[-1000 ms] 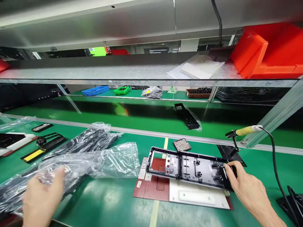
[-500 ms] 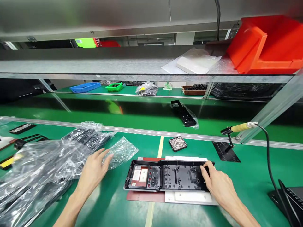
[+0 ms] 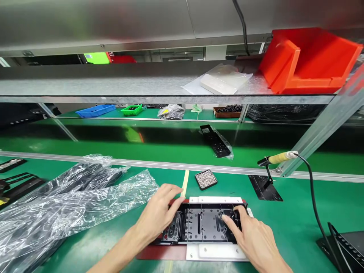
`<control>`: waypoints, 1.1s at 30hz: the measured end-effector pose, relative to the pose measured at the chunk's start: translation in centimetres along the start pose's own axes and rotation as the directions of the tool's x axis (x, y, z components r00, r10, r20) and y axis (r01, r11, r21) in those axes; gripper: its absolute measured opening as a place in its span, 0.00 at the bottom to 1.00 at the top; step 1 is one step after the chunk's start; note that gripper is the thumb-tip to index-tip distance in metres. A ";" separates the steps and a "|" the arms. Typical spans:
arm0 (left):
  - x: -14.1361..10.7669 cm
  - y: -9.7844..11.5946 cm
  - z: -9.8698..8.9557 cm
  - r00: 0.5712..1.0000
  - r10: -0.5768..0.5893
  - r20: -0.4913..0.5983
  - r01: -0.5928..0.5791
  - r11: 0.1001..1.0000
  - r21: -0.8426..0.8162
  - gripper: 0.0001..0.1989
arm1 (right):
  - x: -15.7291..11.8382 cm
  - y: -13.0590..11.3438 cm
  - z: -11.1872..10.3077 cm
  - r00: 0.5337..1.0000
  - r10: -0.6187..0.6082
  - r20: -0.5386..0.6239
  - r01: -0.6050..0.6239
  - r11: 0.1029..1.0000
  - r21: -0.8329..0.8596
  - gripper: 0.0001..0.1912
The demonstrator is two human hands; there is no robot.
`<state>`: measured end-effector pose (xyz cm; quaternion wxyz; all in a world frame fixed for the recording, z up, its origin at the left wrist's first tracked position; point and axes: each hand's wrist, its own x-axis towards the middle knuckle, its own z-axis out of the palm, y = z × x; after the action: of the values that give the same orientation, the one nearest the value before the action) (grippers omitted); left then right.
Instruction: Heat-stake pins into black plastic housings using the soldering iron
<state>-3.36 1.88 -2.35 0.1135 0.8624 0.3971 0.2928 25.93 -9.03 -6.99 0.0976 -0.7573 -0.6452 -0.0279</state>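
Note:
A long black plastic housing, open side up, lies in a fixture with white blocks and a reddish-brown base plate. My right hand grips the housing's right end, its thumb reaching inside over the posts. My left hand is over the housing's left end with thumb and fingers apart, covering part of it. Whether its fingertips touch the housing, I cannot tell. Left of that hand, clear plastic bags with dark parts inside are heaped on the green bench.
Behind the fixture is a small black tray of silvery pieces. A yellow-wrapped tool with a cable stands at the right. Another black part lies beyond the metal rail. Overhead, a shelf holds a red bin.
My left hand has moved right, from beside the plastic bag to over the housing's left end. The housing now sits level within the fixture. My right thumb reaches further inward.

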 end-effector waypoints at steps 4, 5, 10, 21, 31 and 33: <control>6.3 0.4 3.9 0.974 -0.037 0.225 0.043 0.999 -0.020 0.11 | -0.7 0.0 0.9 0.959 -0.125 -0.253 0.119 0.992 -0.037 0.24; 7.8 0.3 5.0 0.968 -0.035 0.247 0.040 0.999 -0.016 0.11 | -0.7 -0.1 1.0 0.944 -0.151 -0.294 0.145 0.989 -0.042 0.23; 12.5 -0.9 10.3 0.945 0.004 0.327 0.005 1.000 -0.027 0.08 | -0.8 0.6 -0.5 0.909 -0.148 -0.390 0.163 0.987 0.008 0.25; 14.3 -1.4 12.9 0.917 0.085 0.389 -0.084 0.996 -0.021 0.13 | 3.6 6.5 -5.3 0.925 0.365 -0.109 -0.212 0.731 0.648 0.23; 13.7 -0.8 10.9 0.963 -0.009 0.268 0.034 0.996 -0.087 0.10 | 11.7 7.9 -3.5 0.638 0.711 -0.295 -0.120 0.471 0.874 0.33; 13.0 -0.3 9.5 0.964 -0.056 0.260 0.091 0.988 -0.122 0.09 | 12.7 8.1 -3.1 0.595 0.730 -0.336 -0.104 0.485 0.868 0.32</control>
<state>8.79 12.21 -4.75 0.2316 0.8681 0.3906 0.2006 36.21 1.53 -2.76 0.6445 -0.7118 -0.2790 0.0083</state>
